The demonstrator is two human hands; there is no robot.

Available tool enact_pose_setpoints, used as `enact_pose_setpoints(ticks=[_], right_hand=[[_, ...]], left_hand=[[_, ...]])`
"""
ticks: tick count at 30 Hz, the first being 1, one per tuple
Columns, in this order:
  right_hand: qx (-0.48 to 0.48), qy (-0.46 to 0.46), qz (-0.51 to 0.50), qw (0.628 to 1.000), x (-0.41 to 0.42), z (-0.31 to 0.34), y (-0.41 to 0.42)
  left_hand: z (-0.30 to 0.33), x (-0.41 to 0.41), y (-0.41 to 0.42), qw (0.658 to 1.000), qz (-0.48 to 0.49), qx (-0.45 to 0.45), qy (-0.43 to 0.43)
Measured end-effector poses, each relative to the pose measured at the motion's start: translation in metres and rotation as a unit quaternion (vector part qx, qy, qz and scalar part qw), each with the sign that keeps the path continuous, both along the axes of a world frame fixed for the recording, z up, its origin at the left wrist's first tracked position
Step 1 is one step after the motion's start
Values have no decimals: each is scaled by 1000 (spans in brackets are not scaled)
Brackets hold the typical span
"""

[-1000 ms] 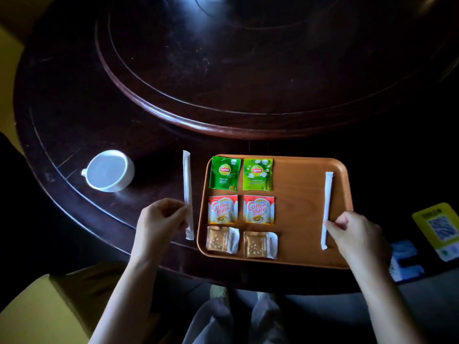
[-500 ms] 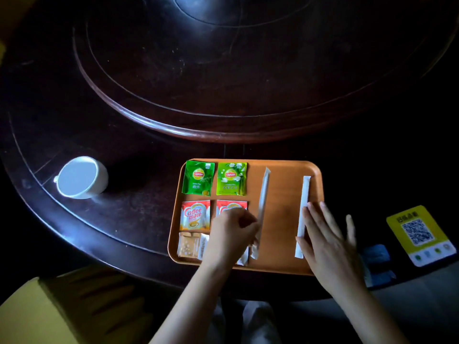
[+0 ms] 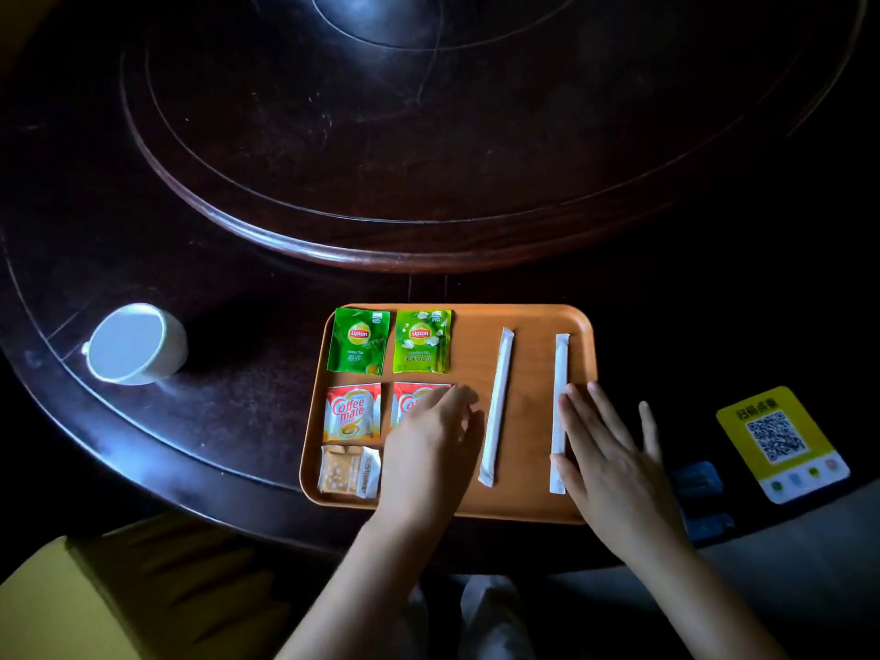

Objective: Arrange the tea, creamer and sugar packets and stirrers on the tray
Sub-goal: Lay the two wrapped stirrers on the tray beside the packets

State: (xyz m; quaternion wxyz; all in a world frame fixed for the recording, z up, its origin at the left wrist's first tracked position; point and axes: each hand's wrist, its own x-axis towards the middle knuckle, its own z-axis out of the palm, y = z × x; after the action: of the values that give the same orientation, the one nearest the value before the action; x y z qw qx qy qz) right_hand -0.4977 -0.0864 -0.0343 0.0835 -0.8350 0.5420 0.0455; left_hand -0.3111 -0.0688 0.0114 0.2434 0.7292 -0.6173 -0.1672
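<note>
Tray point(image 3: 524, 316) sat at the near edge of the tabletop point(image 3: 238, 412), everything on it. Left block was a grid: two tea packets point(image 3: 358, 340) far, creamer packets point(image 3: 352, 412) middle, sugar packet point(image 3: 350, 470) near; looked sorted by type. The right-column creamer was partly hidden and anything near of it fully hidden by the left hand point(image 3: 431, 440). That hand was loosely curled over them, holding nothing, just beside the left stirrer point(image 3: 495, 407), which lay slightly tilted. Right hand point(image 3: 614, 459) was flat, fingers spread, index edge touching the right stirrer point(image 3: 559, 412), probably nudging it straight. Stirrers ran near-to-far, roughly parallel, apart. White cup point(image 3: 135, 345) was off-tray, far left.
</note>
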Motion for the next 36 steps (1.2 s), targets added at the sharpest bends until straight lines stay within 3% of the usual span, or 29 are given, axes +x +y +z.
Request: enact_pose_setpoints(ticks=[3, 6, 9, 13, 22, 36], right_hand=[[-4, -3, 4, 1000, 1, 0, 0], [-8, -4, 7, 1000, 0, 0, 0], [-12, -10, 9, 1000, -2, -2, 0], [-8, -8, 30, 999, -8, -6, -1], [-10, 13, 70, 997, 0, -3, -8], [-6, 21, 32, 999, 12, 0, 2]], left_hand=[[1, 15, -2, 984, -144, -61, -83], [-10, 31, -15, 931, -314, 44, -180], [-25, 39, -24, 884, -385, 109, -242], [-37, 38, -26, 874, -405, 108, -245], [-44, 32, -23, 902, -369, 96, -204], [-35, 35, -16, 907, -350, 82, -220]])
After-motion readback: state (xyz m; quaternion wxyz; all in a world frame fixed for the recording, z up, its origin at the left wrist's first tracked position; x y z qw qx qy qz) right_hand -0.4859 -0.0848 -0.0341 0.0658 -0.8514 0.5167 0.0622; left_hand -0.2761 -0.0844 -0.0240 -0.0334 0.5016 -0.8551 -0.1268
